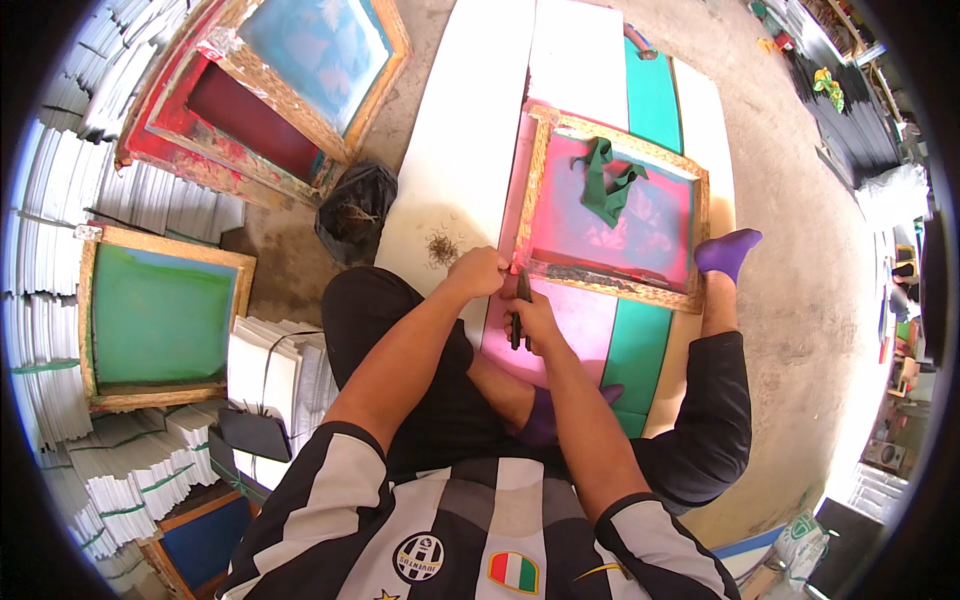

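My right hand point(536, 322) is closed around dark-handled pliers point(523, 288), their jaws at the near left corner of a wooden screen-printing frame point(612, 288). My left hand point(478, 272) is closed beside that same corner, fingertips together near the plier tips. Whether it pinches something small cannot be made out. Stretched in the frame is a pink and bluish mesh, with a crumpled green cloth point(606, 190) lying on it. Left of the frame, a small heap of thin dark bits, perhaps staples point(441, 250), rests on the white surface.
Beside the board on the left sits a black plastic bag point(356, 213). More framed screens lean behind it, one with blue mesh point(320, 50), one with green mesh point(165, 320). Bundled white stacks point(60, 290) line the left. My sock-covered foot point(728, 252) rests against the frame's right side.
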{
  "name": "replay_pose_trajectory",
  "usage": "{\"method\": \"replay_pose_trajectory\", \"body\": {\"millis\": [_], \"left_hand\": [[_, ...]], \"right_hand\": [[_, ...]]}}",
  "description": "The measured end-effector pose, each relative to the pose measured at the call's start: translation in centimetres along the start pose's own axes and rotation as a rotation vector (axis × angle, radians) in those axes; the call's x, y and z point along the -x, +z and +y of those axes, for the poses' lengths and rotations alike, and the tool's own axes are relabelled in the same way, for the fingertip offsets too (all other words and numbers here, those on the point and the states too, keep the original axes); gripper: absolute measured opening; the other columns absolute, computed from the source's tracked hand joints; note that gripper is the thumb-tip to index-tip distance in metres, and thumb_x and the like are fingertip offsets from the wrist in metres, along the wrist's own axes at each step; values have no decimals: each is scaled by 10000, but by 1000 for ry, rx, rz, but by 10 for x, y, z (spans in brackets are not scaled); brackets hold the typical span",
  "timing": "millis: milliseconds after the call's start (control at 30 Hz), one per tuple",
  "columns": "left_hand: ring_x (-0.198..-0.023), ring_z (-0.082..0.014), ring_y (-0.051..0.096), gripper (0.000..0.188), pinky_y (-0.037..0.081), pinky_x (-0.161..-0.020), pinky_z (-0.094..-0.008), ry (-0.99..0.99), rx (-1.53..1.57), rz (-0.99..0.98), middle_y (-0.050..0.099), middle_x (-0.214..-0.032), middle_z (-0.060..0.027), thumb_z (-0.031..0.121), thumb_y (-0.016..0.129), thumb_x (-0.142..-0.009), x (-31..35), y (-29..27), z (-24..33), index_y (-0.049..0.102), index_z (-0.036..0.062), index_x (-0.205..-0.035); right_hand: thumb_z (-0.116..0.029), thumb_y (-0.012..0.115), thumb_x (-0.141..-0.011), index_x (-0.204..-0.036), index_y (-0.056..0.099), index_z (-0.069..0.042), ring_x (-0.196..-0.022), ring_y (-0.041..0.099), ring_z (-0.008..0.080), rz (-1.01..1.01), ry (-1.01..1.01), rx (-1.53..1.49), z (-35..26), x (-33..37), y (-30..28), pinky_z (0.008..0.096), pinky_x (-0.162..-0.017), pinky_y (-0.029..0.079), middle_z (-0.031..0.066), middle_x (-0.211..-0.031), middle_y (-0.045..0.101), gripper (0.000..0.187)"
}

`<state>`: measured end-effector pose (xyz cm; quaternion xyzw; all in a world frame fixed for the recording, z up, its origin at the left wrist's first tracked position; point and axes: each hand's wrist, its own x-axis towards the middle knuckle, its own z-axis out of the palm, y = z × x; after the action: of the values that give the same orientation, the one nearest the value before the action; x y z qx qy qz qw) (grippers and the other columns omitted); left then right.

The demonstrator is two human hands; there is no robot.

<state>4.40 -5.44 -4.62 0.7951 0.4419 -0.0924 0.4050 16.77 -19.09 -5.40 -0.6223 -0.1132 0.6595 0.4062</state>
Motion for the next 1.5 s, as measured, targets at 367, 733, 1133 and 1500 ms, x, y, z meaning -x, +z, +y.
{"method": "replay_pose_trajectory", "body": {"millis": [367, 733, 1133, 1500], "left_hand": [[-957, -317, 717, 231, 565, -842, -433, 198, 42, 106, 760, -995, -106, 276, 721, -832, 25, -13, 10, 795, 152, -1013], [-904, -337, 722, 169, 573, -809, -466, 305, -187, 185, 764, -971, -86, 256, 685, -878, 28, -22, 3, 804, 172, -964], [-1035, -357, 728, 321, 581, -881, -456, -389, -204, 219, 754, -1080, -189, 317, 732, -881, 26, -51, -1, 759, 54, -1063], [-1096, -346, 717, 393, 580, -906, -437, -462, -176, 178, 742, -1158, -182, 348, 753, -873, 19, -49, -11, 746, 52, -1131]], "right_hand": [[-65, 582, -899, -1187, 609, 6, -560, 597, 194, -197, -17, 109, -8, 29, -16, 342, -499, 510, 89, -717, 594, 298], [-108, 581, -950, -1342, 542, 20, -834, 704, 268, -300, 100, -4, -23, 35, -7, 380, -653, 588, 176, -995, 691, 414], [-278, 465, -1079, -1525, 336, -50, -1011, 711, 423, -260, 216, -263, -23, 25, -5, 537, -796, 613, 298, -1125, 668, 518], [-358, 387, -1087, -1459, 354, 1, -1129, 674, 463, -367, 215, -377, -23, 18, -2, 548, -880, 603, 340, -1263, 632, 518]]}}
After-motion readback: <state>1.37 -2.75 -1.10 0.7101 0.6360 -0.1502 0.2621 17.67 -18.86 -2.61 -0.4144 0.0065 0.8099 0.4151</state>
